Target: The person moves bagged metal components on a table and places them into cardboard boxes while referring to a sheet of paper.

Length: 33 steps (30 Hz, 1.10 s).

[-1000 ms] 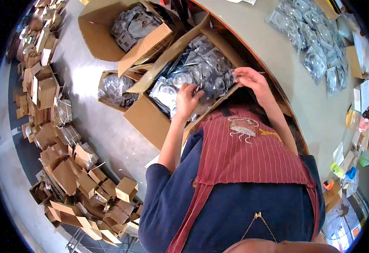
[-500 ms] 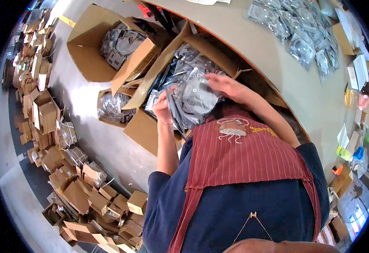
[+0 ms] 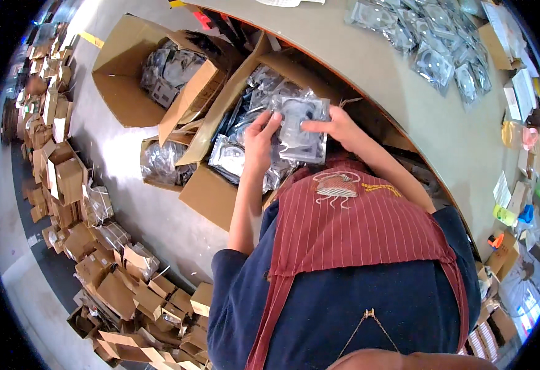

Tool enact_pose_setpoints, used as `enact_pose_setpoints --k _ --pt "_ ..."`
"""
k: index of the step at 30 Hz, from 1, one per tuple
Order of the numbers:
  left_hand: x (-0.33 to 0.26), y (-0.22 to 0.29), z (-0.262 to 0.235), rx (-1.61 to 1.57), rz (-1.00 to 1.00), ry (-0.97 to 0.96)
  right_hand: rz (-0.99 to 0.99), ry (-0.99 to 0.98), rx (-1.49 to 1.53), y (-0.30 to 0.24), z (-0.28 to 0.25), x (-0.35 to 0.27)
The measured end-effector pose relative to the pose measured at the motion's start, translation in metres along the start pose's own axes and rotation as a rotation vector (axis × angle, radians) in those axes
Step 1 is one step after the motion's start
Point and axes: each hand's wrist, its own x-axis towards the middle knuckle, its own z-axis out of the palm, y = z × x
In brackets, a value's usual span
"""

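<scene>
Between both hands I hold a clear plastic bag with a flat grey item (image 3: 301, 132) inside, whose kind I cannot make out. My left hand (image 3: 261, 139) grips its left edge with the thumb on top. On the right side my right hand (image 3: 333, 127) pinches the bag, thumb laid across its face. Beneath it stands an open cardboard box (image 3: 211, 132) filled with similar plastic-bagged items (image 3: 228, 154). The bag partly hides what lies in the box.
A grey table (image 3: 399, 117) curves along the right, with a pile of bagged items (image 3: 433, 61) at its far end. Two more open boxes, a large one (image 3: 119, 92) and a small one (image 3: 153, 179), stand left. Many cardboard boxes (image 3: 116, 290) line the floor's left side.
The bag has come up flat between my hands, and my right thumb now presses on its face. Before, my right hand lay spread by the bags, while my left held dark-edged bags at the side.
</scene>
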Motion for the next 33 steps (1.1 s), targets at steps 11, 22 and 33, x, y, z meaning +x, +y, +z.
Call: enact_pose_setpoints --k 11,22,33 --pt "0.075 -0.141 -0.136 1.353 0.161 0.366 -0.387 0.301 0.544 -0.044 -0.122 -0.028" --pt "0.049 -0.095 -0.131 1.414 0.381 0.108 -0.074 0.338 0.169 0.011 -0.083 -0.03" --pt "0.03 0.017 -0.04 -0.008 0.239 0.159 -0.068 -0.093 -0.068 -0.021 -0.026 0.006"
